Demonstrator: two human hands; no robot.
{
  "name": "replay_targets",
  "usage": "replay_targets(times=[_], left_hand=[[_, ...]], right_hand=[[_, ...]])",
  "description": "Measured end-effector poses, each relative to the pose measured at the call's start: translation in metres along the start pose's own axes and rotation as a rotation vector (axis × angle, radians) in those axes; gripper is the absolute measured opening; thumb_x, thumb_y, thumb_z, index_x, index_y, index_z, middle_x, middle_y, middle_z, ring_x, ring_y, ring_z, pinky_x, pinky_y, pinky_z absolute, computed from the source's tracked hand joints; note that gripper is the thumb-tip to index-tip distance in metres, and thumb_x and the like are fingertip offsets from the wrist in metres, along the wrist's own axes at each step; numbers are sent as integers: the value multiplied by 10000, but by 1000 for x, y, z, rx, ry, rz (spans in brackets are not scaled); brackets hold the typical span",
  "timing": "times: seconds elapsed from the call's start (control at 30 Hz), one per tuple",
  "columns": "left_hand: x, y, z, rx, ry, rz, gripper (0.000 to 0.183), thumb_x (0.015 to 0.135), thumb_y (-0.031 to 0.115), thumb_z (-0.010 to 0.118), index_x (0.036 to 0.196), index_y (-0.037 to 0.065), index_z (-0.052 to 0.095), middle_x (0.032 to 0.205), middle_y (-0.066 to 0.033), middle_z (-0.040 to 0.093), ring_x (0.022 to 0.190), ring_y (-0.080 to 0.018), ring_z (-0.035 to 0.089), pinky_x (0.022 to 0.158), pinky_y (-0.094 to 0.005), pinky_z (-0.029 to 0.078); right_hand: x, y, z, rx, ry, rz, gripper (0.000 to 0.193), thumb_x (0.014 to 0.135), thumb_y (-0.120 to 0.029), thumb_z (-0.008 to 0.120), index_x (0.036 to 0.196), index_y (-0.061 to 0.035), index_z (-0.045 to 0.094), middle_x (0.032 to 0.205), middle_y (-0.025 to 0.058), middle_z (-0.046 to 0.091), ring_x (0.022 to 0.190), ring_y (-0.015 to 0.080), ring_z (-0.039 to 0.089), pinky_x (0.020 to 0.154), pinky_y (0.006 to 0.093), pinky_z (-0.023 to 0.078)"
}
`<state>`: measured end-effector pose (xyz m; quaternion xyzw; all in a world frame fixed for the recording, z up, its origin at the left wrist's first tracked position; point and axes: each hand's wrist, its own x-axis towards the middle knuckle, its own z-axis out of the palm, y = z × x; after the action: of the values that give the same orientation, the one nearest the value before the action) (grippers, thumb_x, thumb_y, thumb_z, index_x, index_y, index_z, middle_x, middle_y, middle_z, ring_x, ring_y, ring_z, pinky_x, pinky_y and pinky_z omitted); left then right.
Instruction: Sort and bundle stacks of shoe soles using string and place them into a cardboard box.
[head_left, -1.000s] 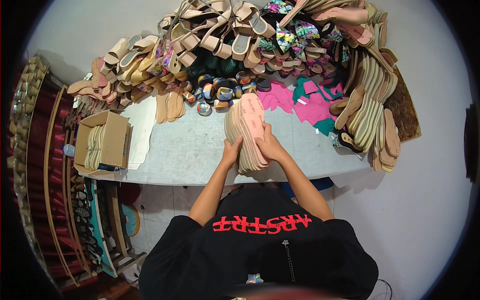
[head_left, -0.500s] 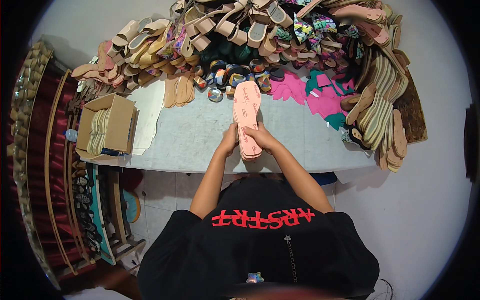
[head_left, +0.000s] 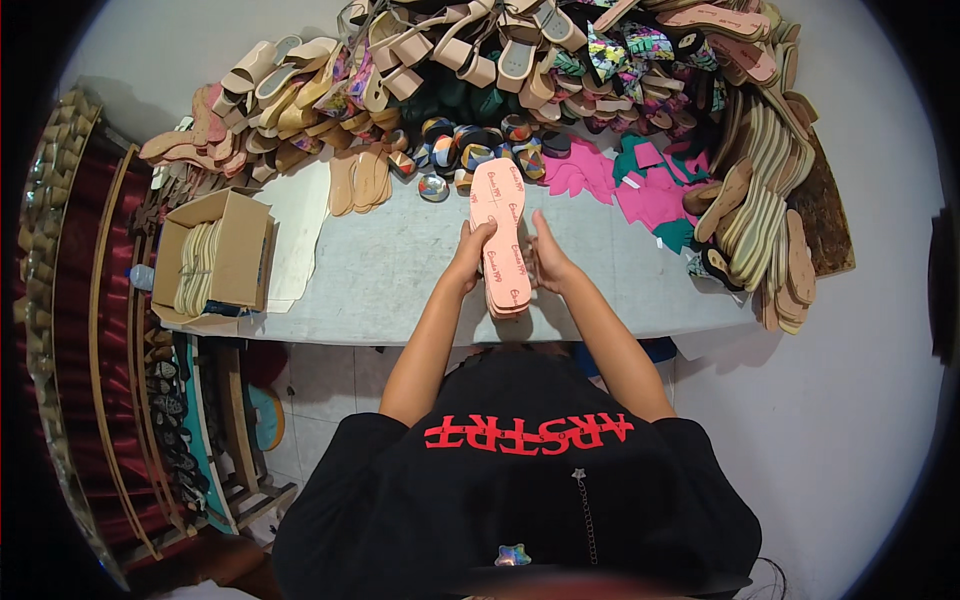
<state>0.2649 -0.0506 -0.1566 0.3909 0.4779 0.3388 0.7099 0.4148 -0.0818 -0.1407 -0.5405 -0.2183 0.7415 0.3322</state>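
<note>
A stack of pink printed shoe insoles (head_left: 503, 235) is held over the middle of the table, its long side pointing away from me. My left hand (head_left: 471, 256) grips the stack's left edge, thumb pressed on the top insole and fingers underneath. Just off the right edge is my right hand (head_left: 550, 262), its thumb raised and apart from the fingers. Some of its fingertips are close to the stack's side; whether they touch it I cannot tell. Beyond the stack lie several colourful patterned shoe pieces (head_left: 473, 157), and tan insoles (head_left: 360, 182) lie to their left.
The pale table (head_left: 400, 270) has a cardboard box (head_left: 240, 250) of striped soles at its left end. Heeled sandals (head_left: 470, 50) are heaped along the back. Pink cut pieces (head_left: 650, 200) and stacked striped soles (head_left: 765, 220) occupy the right. A shelf rack (head_left: 110, 330) stands at far left.
My right hand has let go of the stack and moved slightly right, its thumb lifting off the top. My left thumb has come over onto the top insole.
</note>
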Motion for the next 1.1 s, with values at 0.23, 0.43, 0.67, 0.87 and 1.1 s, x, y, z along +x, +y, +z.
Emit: replay_targets(times=[0.23, 0.43, 0.67, 0.87, 1.1], left_hand=[[12, -7, -2, -279, -72, -67, 843, 749, 409, 550, 1284, -30, 68, 1156, -208, 417, 1019, -266, 506, 803, -408, 469], [22, -18, -8, -352, -68, 5, 855, 757, 366, 547, 1283, -41, 11, 1126, -228, 402, 940, -287, 547, 736, -399, 507], [4, 1, 10, -342, 99, -14, 953, 763, 364, 545, 1307, -6, -144, 1173, -265, 373, 943, -303, 549, 712, -398, 516], [-40, 28, 25, -339, 240, 90, 825, 783, 432, 499, 1333, 7, 55, 1362, -193, 188, 1263, -288, 220, 1033, -417, 181], [-80, -74, -9, 457, 158, 812, 1238, 528, 537, 722, 1338, -19, -32, 1387, -262, 32, 1297, -358, 51, 1045, -418, 103]], right_hand=[[22, -9, 21, 216, -186, -236, 864, 768, -706, 54, 1321, -74, 255, 1224, 171, 439, 1111, 289, 461, 895, 472, 396], [34, -6, 34, 234, -246, -225, 765, 813, -629, -4, 1307, -133, 304, 1230, 137, 442, 1097, 300, 471, 887, 453, 421], [22, -14, 36, 231, -256, -228, 778, 804, -638, -9, 1307, -131, 301, 1237, 143, 433, 1083, 306, 481, 883, 466, 426], [41, -44, -4, 40, 55, -392, 790, 820, -646, 52, 1269, -71, 354, 1189, 129, 491, 1108, 231, 472, 925, 357, 369], [54, -164, 9, -884, 81, -548, 635, 847, -547, 369, 1013, 35, 560, 992, 115, 562, 897, 216, 513, 803, 307, 383]])
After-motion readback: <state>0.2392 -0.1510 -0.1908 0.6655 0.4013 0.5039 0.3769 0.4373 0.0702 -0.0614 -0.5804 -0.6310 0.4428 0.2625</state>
